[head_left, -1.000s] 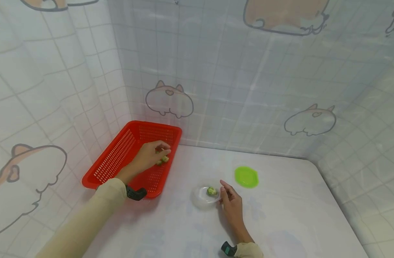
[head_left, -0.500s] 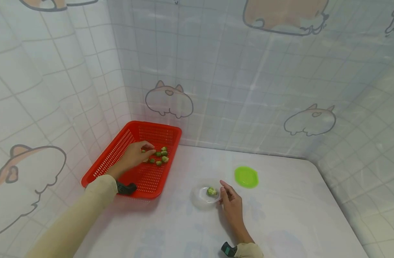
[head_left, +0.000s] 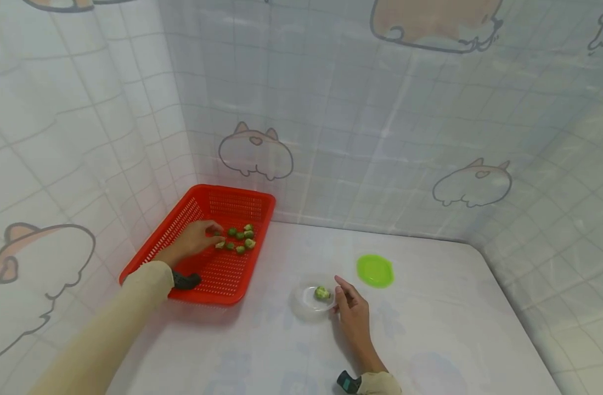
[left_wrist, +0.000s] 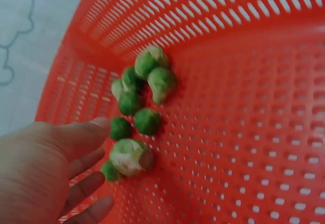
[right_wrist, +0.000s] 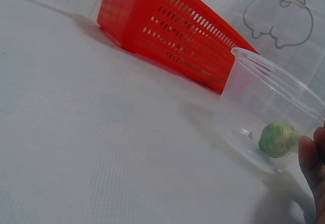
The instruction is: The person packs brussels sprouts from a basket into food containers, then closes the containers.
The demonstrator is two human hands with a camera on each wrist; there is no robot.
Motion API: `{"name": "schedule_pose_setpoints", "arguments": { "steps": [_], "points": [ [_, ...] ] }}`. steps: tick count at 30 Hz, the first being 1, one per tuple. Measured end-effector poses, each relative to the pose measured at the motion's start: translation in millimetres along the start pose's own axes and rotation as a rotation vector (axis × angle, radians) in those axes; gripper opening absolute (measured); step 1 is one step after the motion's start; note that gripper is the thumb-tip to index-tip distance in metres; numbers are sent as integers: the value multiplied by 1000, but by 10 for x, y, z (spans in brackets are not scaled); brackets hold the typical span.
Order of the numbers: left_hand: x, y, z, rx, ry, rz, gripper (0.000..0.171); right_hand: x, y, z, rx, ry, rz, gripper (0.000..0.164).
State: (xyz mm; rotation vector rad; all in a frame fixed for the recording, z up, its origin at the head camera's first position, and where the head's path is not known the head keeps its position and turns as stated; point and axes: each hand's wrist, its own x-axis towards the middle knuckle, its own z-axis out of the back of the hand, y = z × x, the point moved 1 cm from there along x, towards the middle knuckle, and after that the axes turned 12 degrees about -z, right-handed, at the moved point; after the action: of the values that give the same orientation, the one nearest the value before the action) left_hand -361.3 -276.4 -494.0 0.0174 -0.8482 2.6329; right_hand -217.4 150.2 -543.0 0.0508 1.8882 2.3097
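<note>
Sprouts (left_wrist: 148,122) sit in a loose cluster on the floor of the red basket (head_left: 221,277), well over to one side. Left hand (head_left: 195,240) is in over the basket, thumb and fingers apart, nothing seen between them; thumb tip just beside a small sprout, contact hard to tell. Clear tub (right_wrist: 246,94) upright on the table (head_left: 429,312), single sprout (right_wrist: 277,139) inside. Right hand (head_left: 354,317) at the tub's side, fingertips against it; pinching or only resting, cannot tell. Green lid (head_left: 375,271) lies flat, near tub and right hand. Wall sheet (head_left: 360,137) has cartoon animals, some cut off at the top. Pale table print too faint to read. Any marking on the dark wristband (head_left: 349,382), right wrist, too small to make out. Head view: left hand covers some sprouts. Right wrist view: right hand mostly cut off.
</note>
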Motion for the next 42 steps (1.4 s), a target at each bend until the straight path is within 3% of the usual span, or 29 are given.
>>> {"name": "schedule_pose_setpoints", "arguments": {
  "steps": [7,10,19,42],
  "points": [
    [5,94,13,5,92,61,39,-6,28,-3,1,8,-9,33],
    [23,123,3,13,119,53,39,-14,39,-3,2,10,-16,33],
    [59,129,-24,77,111,-15,34,-14,32,-1,7,19,-2,35],
    [42,116,28,52,95,-30,33,-12,61,19,4,13,-3,34]
  ]
}}
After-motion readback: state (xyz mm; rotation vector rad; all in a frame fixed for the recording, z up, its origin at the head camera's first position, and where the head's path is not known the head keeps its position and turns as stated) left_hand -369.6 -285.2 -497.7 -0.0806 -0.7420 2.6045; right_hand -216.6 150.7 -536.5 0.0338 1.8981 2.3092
